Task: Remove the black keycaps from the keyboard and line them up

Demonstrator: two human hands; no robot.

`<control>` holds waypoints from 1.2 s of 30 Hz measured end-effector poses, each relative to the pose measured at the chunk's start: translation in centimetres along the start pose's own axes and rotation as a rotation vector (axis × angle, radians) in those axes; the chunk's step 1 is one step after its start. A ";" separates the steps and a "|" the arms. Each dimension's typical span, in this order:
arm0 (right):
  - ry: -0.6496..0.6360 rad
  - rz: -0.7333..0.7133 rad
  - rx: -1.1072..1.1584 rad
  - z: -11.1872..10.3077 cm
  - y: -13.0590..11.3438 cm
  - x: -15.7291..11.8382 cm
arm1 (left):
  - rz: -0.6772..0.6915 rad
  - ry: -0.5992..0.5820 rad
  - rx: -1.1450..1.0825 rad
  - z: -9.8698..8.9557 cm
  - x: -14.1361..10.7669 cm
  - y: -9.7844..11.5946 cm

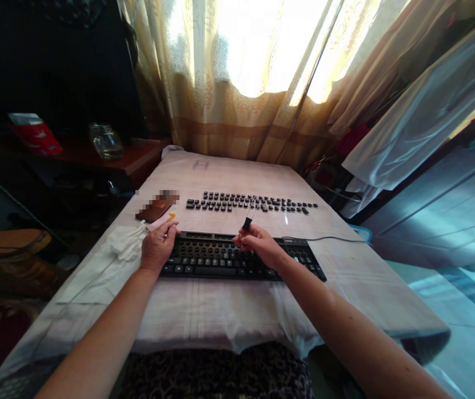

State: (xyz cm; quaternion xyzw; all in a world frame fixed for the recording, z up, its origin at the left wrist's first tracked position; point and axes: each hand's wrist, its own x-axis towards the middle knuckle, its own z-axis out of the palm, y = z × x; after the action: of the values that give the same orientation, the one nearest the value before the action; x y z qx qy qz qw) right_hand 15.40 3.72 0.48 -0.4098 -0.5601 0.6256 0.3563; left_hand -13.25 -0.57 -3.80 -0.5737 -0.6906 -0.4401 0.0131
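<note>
A black keyboard [215, 271] lies on the table, its lower rows still fitted with keys and its upper rows bare of caps. At its left end, my left hand [159, 245] is closed on the edge with curled fingers. Above the keyboard's middle, my right hand [258, 244] pinches the black handle of a wire keycap puller [247, 223], whose thin wire loops point away from me. Beyond the keyboard, loose black keycaps [216, 205] are laid out in rows; the puller's wires overlap them in view.
White tissues [127, 242] and a brown item [154, 208], partly pixelated, lie left on the pale tablecloth [220, 310]. The keyboard's cable [337, 238] runs right. A glass jar [106, 142] and a red packet [36, 136] stand on the side desk.
</note>
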 end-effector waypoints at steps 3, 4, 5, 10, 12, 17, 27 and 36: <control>-0.054 -0.014 -0.008 0.6 0.2 0.3 | 0.001 -0.003 0.000 0.0 0.0 0.0; -0.068 -0.014 -0.015 0.8 0.3 0.5 | 0.001 -0.003 0.001 0.0 0.0 0.0; -0.082 -0.013 -0.024 0.9 0.4 0.7 | 0.000 -0.004 0.001 0.0 0.0 0.0; -0.129 -0.060 -0.154 0.9 1.2 1.4 | -0.005 -0.007 0.000 0.1 0.0 -0.1; -0.148 -0.119 -0.252 0.8 1.5 1.6 | -0.005 -0.009 -0.005 0.0 0.0 0.0; -0.199 -0.176 -0.397 0.6 1.9 1.7 | -0.007 -0.015 -0.016 -0.1 0.0 0.1; -0.161 -0.211 -0.611 0.9 2.4 1.9 | -0.007 -0.020 -0.016 -0.1 -0.1 0.1; -0.152 -0.322 -0.794 0.6 1.7 1.0 | 0.008 -0.014 0.006 -0.1 0.0 0.1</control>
State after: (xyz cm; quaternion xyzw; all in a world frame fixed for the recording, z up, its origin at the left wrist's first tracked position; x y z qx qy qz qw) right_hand 14.50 4.15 -1.32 -0.3752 -0.8386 0.3267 0.2220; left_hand -13.22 -0.64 -3.71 -0.5796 -0.6897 -0.4339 0.0118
